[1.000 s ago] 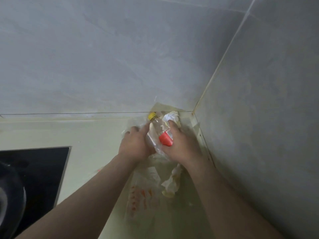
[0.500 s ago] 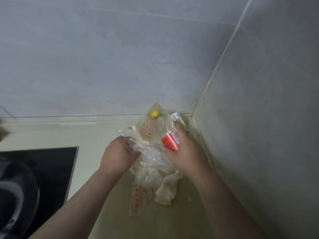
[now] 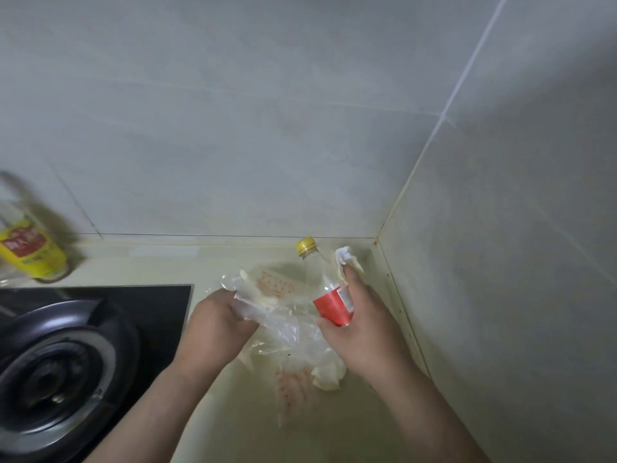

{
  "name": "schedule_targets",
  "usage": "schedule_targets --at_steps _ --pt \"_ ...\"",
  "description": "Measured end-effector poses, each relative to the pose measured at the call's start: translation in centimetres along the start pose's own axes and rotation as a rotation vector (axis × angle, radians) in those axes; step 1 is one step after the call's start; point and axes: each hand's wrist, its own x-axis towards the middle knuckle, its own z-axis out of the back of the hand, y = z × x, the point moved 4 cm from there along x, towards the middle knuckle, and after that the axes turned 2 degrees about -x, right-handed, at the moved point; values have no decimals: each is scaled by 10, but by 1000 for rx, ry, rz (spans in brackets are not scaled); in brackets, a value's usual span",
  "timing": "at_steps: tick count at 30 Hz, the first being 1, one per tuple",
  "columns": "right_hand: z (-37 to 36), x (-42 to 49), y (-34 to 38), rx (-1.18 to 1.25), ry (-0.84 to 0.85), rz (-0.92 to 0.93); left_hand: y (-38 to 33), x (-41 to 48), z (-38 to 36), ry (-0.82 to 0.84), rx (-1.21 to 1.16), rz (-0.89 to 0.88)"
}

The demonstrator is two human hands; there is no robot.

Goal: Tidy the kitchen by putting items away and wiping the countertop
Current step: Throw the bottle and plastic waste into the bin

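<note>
Head view: the task's item in hand is a small clear plastic bottle with a yellow screw cap and a red label [image 3: 330,304], held tilted above the far right corner of the pale glossy countertop [image 3: 230,426], near the meeting of the grey tiled walls [image 3: 267,128]. The right hand [image 3: 365,332] has its fingers wrapped round the labelled lower body, a firm closed hold; a crumpled white wad, paper or cloth, I cannot tell which, [image 3: 344,257] sits at its forefinger. The left hand [image 3: 217,325] pinches a bunched edge of a thin clear plastic bag with red print [image 3: 283,330], which drapes between both hands and trails onto the counter.

Judgement on handling: the bottle looks near empty, therefore light, thin-walled and liable to dent; its smooth sides may slip, so the label band is the sound place to grip. The bag is limp, crinkled film, best gathered at its mouth.

Left of the hands lies a black glass gas hob [image 3: 66,355]; at the far left stands a blurred yellow-labelled container [image 3: 31,252]
</note>
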Motion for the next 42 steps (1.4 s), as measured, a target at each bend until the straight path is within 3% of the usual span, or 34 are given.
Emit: schedule_targets --at_steps 7,12,18,24,42 --pt "13 -54 48 -93 34 89 -2 -52 52 65 -112 42" --pt "21 -83 75 -76 9 99 4 -83 88 167 -339 -72" --pt "22 -117 105 -71 25 149 -4 -128 115 -6 -430 -80" --pt "29 -152 135 -62 81 272 -2 -182 146 -52 -396 -90" --pt "-9 -290 210 77 345 622 41 -394 222 -563 -279 228"
